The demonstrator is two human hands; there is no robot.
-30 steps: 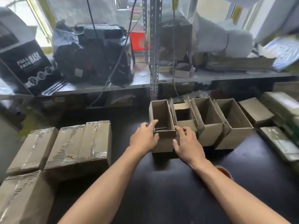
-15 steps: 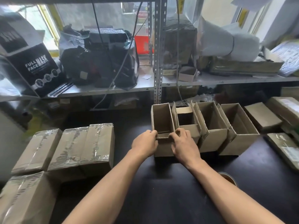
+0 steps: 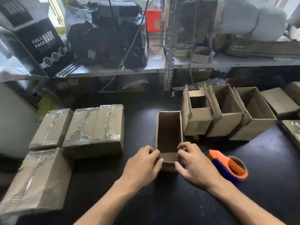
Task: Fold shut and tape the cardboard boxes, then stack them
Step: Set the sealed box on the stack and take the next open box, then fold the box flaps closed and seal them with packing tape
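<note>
Cardboard box, open-topped, stands on the black table just left of three other open boxes, its near end pinched between both hands: left hand curled on the left corner, right hand on the right. It looks light and stiff-walled (likely empty), best held by the side walls. Flaps are hard to make out, and the box bottom is in shadow.
</note>
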